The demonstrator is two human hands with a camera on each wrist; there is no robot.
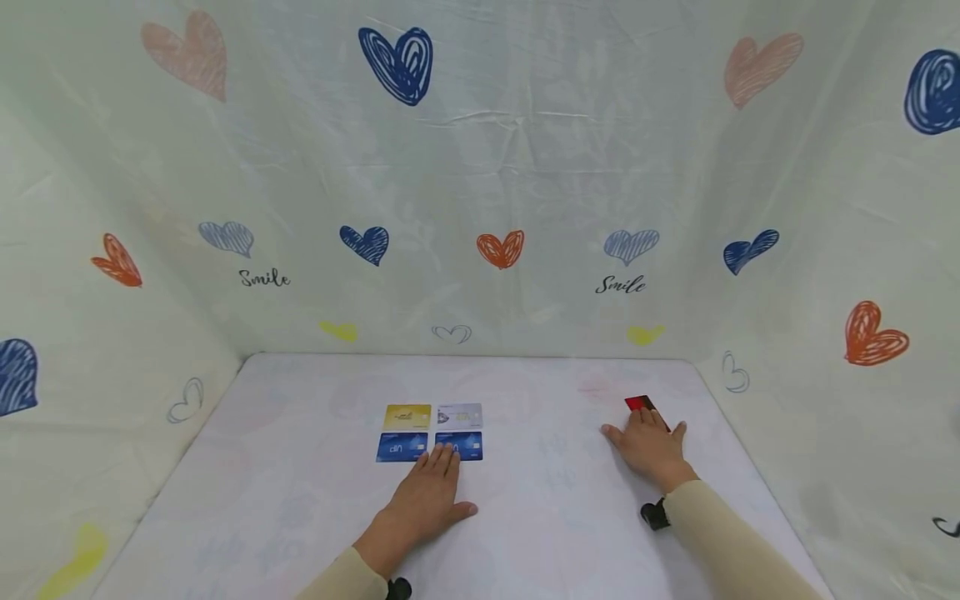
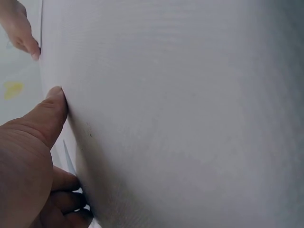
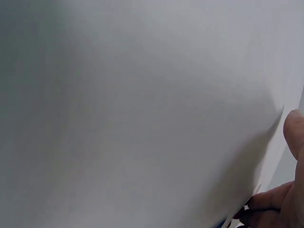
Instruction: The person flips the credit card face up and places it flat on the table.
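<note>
Four cards lie in two rows on the table: a gold card (image 1: 407, 416), a silver card (image 1: 461, 415), a blue card (image 1: 401, 447) at the front left and another blue card (image 1: 471, 447) at the front right. My left hand (image 1: 423, 496) lies palm down with its fingertips on the front right blue card, covering part of it; its thumb points out to the right. Farther right, my right hand (image 1: 648, 450) rests its fingers on a red and black card (image 1: 639, 402), mostly hidden beneath them. Its thumb (image 3: 295, 133) is spread away from the card.
The table (image 1: 540, 533) has a white cover. A pale curtain (image 1: 540, 183) printed with hearts and "Smile" rises behind it and along both sides. Black straps (image 1: 656, 514) sit at the wrists.
</note>
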